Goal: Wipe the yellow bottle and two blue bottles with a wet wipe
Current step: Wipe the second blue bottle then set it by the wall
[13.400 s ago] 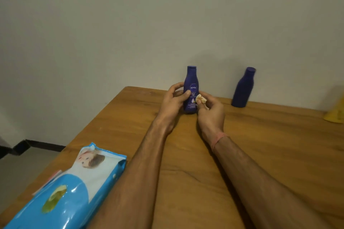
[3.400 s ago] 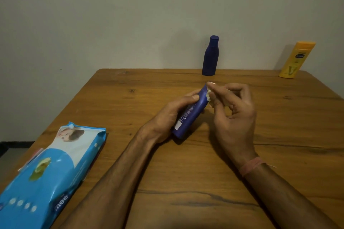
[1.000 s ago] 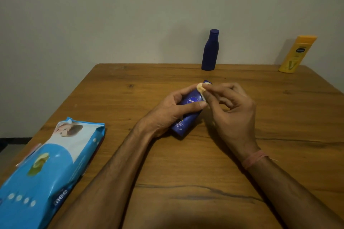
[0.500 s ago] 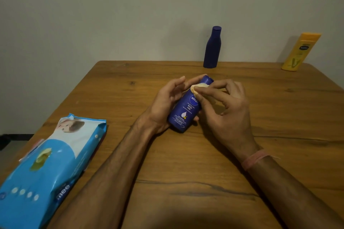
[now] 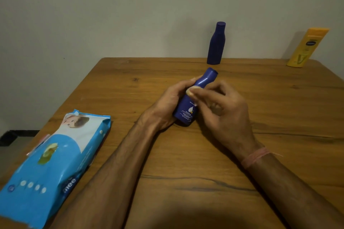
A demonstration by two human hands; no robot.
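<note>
The held blue bottle [image 5: 189,106] lies tilted near the middle of the worktop [image 5: 186,154], its base low toward the person and its cap pointing to about 1 o'clock. The left hand [image 5: 167,104] wraps its curled fingers around the body from the 9 o'clock side, a firm grip. The right hand [image 5: 225,109] comes in from 3 o'clock with its fingers bent, pinching a small wad of wet wipe [image 5: 191,90] against the bottle's shoulder just below the neck.

At 12 o'clock from the hands, the second blue bottle [image 5: 216,44] stands upright at the worktop's far edge by the wall [image 5: 130,9]. The yellow bottle [image 5: 305,48] stands at about 2 o'clock, in the far right corner, well apart from it.

At 8 o'clock a blue pack of wipes [image 5: 50,163] lies flat near the left edge. A pink thread band [image 5: 256,156] circles the right wrist.
</note>
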